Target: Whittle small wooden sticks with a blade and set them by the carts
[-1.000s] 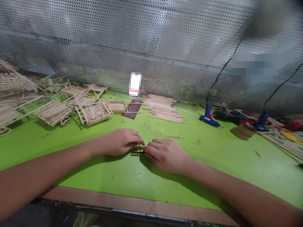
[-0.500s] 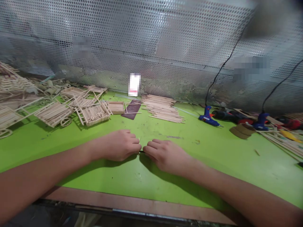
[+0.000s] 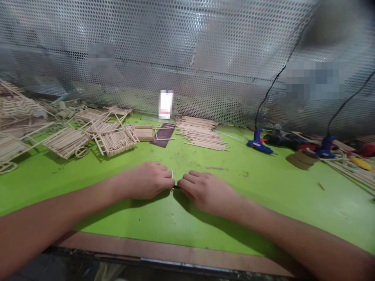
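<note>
The green tabletop [image 3: 146, 220] bears stick-built carts [image 3: 118, 143] at left, a dark sheet [image 3: 164, 134] and a spread of thin sticks [image 3: 202, 133] towards the back, and, at right, 2 blue glue guns [image 3: 259, 143], a brown ring [image 3: 301, 159] and a loose fragment [image 3: 321, 186].

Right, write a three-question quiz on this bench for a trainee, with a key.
1. True or false: the pile of sticks lies on the green table.
2. Choose one: what colour are the glue guns? (a) yellow (b) blue (c) white
3. Fill in: a thin black object shows in the gap between the left hand and the ____.

Key: 1. True. 2. b. 3. right hand.
</note>
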`<state>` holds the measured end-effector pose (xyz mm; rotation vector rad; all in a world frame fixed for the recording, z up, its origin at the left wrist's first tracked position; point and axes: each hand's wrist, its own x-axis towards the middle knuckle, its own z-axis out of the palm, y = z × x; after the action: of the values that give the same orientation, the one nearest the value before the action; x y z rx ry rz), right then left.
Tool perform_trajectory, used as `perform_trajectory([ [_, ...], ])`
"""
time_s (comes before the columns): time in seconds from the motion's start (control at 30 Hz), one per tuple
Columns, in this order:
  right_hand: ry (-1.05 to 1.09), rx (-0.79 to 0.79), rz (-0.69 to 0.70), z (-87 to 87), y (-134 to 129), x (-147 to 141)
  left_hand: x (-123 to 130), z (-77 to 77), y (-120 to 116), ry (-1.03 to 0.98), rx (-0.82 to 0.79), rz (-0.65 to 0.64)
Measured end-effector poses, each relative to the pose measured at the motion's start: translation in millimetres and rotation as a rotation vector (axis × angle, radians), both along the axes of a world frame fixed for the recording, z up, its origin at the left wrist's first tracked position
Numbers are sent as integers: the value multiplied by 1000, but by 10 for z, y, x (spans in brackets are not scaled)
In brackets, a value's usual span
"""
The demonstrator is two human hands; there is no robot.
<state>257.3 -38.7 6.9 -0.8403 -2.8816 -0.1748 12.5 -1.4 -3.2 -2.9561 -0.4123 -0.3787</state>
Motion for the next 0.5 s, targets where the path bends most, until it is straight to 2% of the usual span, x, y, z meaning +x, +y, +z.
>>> perform_trajectory([
  [0.23,-41,72,1,52,-8,22,-4,1,5,10,7,4],
  [0.5,-106,-19,23,131,44,77,57,-28,-25,27,42,29],
])
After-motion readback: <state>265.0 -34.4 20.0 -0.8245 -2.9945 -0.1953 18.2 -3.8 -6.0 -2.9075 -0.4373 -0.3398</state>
